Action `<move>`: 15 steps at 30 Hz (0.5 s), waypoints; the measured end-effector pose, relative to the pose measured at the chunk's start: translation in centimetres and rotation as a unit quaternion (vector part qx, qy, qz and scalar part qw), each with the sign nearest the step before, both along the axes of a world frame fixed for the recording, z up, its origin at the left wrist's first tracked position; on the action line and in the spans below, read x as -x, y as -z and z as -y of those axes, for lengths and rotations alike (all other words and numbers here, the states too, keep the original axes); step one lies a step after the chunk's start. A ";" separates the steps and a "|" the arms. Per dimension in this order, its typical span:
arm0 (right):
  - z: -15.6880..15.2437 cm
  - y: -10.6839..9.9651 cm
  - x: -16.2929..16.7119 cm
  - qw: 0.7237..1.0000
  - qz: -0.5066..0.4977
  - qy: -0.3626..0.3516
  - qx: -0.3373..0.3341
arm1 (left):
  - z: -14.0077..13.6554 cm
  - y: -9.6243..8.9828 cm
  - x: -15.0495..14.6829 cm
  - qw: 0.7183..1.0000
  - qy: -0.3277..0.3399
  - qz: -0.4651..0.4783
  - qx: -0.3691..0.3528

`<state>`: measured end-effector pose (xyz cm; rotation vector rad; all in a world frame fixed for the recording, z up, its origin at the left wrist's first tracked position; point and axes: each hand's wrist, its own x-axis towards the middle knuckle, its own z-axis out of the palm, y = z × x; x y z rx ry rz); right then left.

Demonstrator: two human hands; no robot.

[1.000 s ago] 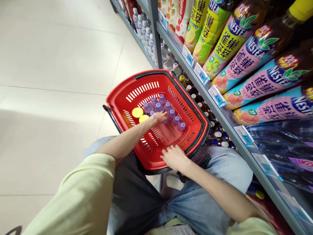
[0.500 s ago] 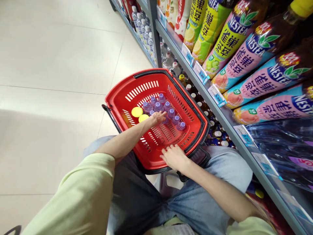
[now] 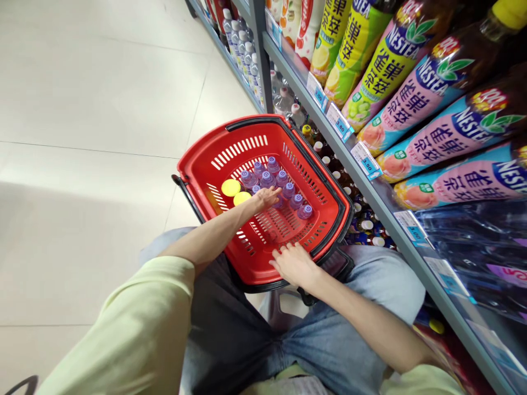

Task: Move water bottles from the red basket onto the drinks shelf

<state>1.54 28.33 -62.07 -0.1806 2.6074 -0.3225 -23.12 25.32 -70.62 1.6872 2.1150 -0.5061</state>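
Both hands are set at a red basket [image 3: 263, 142] that stands on the floor beside a drinks shelf [image 3: 370, 181]. Left hand [image 3: 267, 196] is reached down into the basket, its fingers loosely stretched over the tops of the purple-capped bottles [image 3: 284, 189]; whether one is pinched cannot be told, since the fingertips are laid across the caps. Right hand [image 3: 294, 264] is rested flat, fingers slightly spread, on the near rim of the basket, probably so that the basket is kept steady against the knees.

The purple-capped bottles are stood upright and packed touching one another toward the far right corner, which seems meant to keep them from tipping. About nine purple caps can be counted (one or two may be hidden under the left hand). Just beside them, on the left, two yellow-capped bottles [image 3: 231, 187] are stood close together. On the shelf above, large tea bottles [image 3: 428, 88] are laid in a row, at least seven being visible, with price tags [image 3: 365, 159] along the edge.
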 end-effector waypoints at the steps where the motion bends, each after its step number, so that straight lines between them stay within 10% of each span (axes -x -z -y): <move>1: 0.0 0.0 0.0 1.000 0.001 0.000 0.001 | 0.1 0.0 0.0 1.000 -0.001 -0.003 -0.001; 9: -1.0 -1.1 0.3 1.000 0.007 0.007 -0.003 | -0.5 -0.6 -0.6 1.000 -0.023 -0.004 0.002; 15: -4.0 -1.9 1.5 0.991 0.003 0.120 -0.064 | -1.0 -5.3 -3.1 0.999 -0.029 0.019 -0.018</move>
